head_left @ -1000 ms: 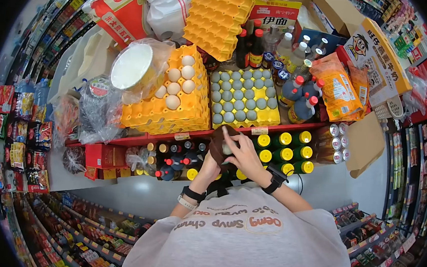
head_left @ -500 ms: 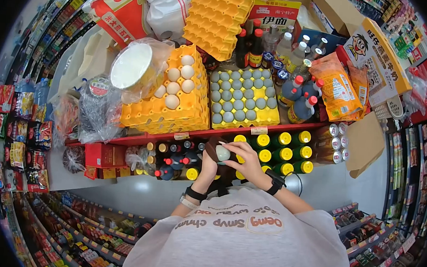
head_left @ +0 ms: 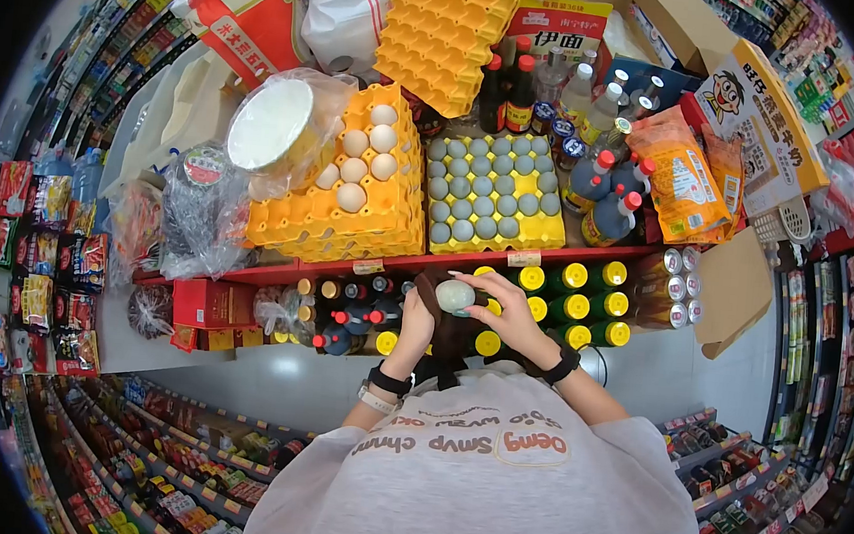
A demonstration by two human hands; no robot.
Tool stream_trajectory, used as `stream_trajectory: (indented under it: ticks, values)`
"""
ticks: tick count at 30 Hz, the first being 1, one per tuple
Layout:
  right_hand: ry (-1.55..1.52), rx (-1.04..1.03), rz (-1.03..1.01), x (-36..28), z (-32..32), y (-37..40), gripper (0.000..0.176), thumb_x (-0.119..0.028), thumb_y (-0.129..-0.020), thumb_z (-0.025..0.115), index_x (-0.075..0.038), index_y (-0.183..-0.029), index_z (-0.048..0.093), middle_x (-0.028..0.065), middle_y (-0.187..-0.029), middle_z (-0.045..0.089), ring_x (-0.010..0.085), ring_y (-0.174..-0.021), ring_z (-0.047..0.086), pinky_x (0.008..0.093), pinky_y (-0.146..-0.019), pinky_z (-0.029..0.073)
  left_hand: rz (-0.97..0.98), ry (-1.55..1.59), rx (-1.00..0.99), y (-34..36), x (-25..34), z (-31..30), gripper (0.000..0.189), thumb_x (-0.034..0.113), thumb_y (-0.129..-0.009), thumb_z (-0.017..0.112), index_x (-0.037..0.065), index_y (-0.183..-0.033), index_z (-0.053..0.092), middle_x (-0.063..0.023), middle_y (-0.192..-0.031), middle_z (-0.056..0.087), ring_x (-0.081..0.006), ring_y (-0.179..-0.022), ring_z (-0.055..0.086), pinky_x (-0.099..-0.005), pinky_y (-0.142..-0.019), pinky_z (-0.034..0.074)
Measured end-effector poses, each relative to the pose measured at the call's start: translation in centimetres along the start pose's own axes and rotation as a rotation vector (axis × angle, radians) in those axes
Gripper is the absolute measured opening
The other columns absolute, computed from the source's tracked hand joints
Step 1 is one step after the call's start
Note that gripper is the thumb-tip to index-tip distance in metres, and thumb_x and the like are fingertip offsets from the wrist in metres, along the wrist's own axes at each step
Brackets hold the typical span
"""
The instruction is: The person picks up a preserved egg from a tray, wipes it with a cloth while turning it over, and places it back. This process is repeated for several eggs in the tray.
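Between the fingertips of my right hand point(head_left: 515, 322) is a pale blue-green egg point(head_left: 454, 296), held in front of my chest. My left hand point(head_left: 414, 324) is closed around a dark brown cloth point(head_left: 434, 290) beside the egg. Just beyond both hands lies a yellow egg tray point(head_left: 524, 185) filled with similar eggs, with a bare patch toward its right side. To its left is a stack of orange egg trays point(head_left: 334, 232), with several cream-coloured eggs point(head_left: 351, 197) on top.
A plastic-wrapped white tub point(head_left: 271, 124) stands against the orange stack. Bottles with red caps point(head_left: 611, 217) and orange snack packets point(head_left: 690, 177) sit to the right. Yellow-capped bottles point(head_left: 576, 306) are below the red shelf edge point(head_left: 488, 259), close to my right hand.
My right hand has shifted a little right with the egg, which shows more beside the brown cloth. My left hand stays nearly in place. The whole view has shifted slightly.
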State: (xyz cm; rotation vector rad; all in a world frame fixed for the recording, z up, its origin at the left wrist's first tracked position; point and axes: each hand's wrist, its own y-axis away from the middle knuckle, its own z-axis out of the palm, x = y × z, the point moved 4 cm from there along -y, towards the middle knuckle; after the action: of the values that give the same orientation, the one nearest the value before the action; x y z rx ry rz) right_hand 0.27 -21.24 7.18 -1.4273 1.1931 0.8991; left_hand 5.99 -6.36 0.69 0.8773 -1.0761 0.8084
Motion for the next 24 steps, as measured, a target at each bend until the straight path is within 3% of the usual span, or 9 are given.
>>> stream_trajectory:
  ticks: [4,6,9,11,13,17,20,21,24]
  values:
    - [0.088,-0.053,0.038,0.6,0.1,-0.2,0.053,-0.009,-0.074,0.067,-0.008,-0.124,0.050,0.0117,-0.102,0.054,0.0263,-0.094,0.053,0.0319,-0.082,0.043,-0.080,0.096,0.007,0.2,-0.2,0.3,0.038,0.032,-0.097,0.037,0.004,-0.118,0.050,-0.0062,-0.110,0.057,-0.0131,-0.097,0.056,-0.0275,-0.082,0.045]
    - [0.156,-0.066,0.024,0.3,0.3,-0.2,0.058,-0.010,-0.073,0.069,-0.009,-0.127,0.048,0.0113,-0.101,0.052,0.0268,-0.093,0.052,0.0326,-0.081,0.043,-0.220,0.121,-0.074,0.3,-0.5,0.9,0.043,0.035,-0.096,0.038,0.004,-0.125,0.044,-0.0059,-0.115,0.054,-0.0134,-0.101,0.054,-0.0280,-0.085,0.044]
    - [0.189,-0.060,0.030,-0.5,0.8,-0.1,0.067,-0.013,-0.070,0.072,-0.011,-0.130,0.044,0.0102,-0.094,0.048,0.0267,-0.087,0.049,0.0330,-0.079,0.042,-0.221,0.028,-0.057,0.7,-1.6,1.1,0.047,0.039,-0.095,0.039,0.004,-0.127,0.043,-0.0053,-0.114,0.055,-0.0136,-0.101,0.054,-0.0281,-0.086,0.043]
    - [0.243,-0.106,0.059,0.5,1.0,-0.1,0.069,-0.015,-0.067,0.074,-0.011,-0.130,0.046,0.0093,-0.090,0.046,0.0252,-0.083,0.047,0.0317,-0.077,0.042,-0.168,-0.008,0.000,1.3,-1.2,1.4,0.050,0.043,-0.094,0.039,0.004,-0.125,0.046,-0.0051,-0.111,0.056,-0.0132,-0.101,0.054,-0.0276,-0.085,0.043]
    - [0.261,-0.146,0.034,0.6,0.8,-0.3,0.065,-0.014,-0.068,0.074,-0.011,-0.128,0.048,0.0080,-0.091,0.047,0.0235,-0.083,0.047,0.0303,-0.077,0.041,-0.096,-0.028,0.082,1.3,-0.4,1.1,0.042,0.040,-0.095,0.038,0.003,-0.110,0.054,-0.0039,-0.102,0.057,-0.0115,-0.095,0.054,-0.0256,-0.081,0.043]
    - [0.096,-0.244,0.031,1.2,-0.2,-0.7,0.052,-0.009,-0.068,0.072,-0.009,-0.117,0.054,0.0055,-0.095,0.052,0.0213,-0.088,0.050,0.0315,-0.078,0.042,-0.116,-0.016,0.081,0.6,-3.1,-0.9,0.045,0.039,-0.097,0.035,0.002,-0.112,0.055,-0.0035,-0.103,0.059,-0.0116,-0.095,0.055,-0.0255,-0.082,0.043]
    - [0.010,-0.016,0.125,5.3,-2.0,-0.6,0.039,-0.013,-0.067,0.075,-0.006,-0.100,0.056,0.0067,-0.102,0.056,0.0202,-0.095,0.054,0.0303,-0.078,0.045,-0.192,0.003,0.090,1.2,-2.6,-1.4,0.044,0.039,-0.097,0.035,0.001,-0.108,0.055,-0.0021,-0.096,0.059,-0.0108,-0.087,0.055,-0.0243,-0.077,0.044]
    - [-0.022,0.082,0.179,7.7,-2.6,-0.3,0.041,-0.013,-0.067,0.075,-0.006,-0.101,0.054,0.0090,-0.101,0.057,0.0212,-0.094,0.055,0.0312,-0.078,0.045,-0.181,0.098,0.086,1.3,-2.4,-1.3,0.043,0.039,-0.097,0.034,0.002,-0.106,0.055,-0.0005,-0.090,0.058,-0.0094,-0.081,0.054,-0.0229,-0.073,0.044]
    - [0.181,0.269,0.278,11.5,-5.4,0.1,0.044,-0.012,-0.072,0.069,-0.006,-0.112,0.052,0.0145,-0.102,0.054,0.0253,-0.093,0.054,0.0346,-0.079,0.044,-0.201,0.097,0.165,1.9,-1.3,-1.3,0.040,0.038,-0.096,0.038,0.003,-0.105,0.056,-0.0017,-0.092,0.058,-0.0116,-0.083,0.056,-0.0247,-0.075,0.045]
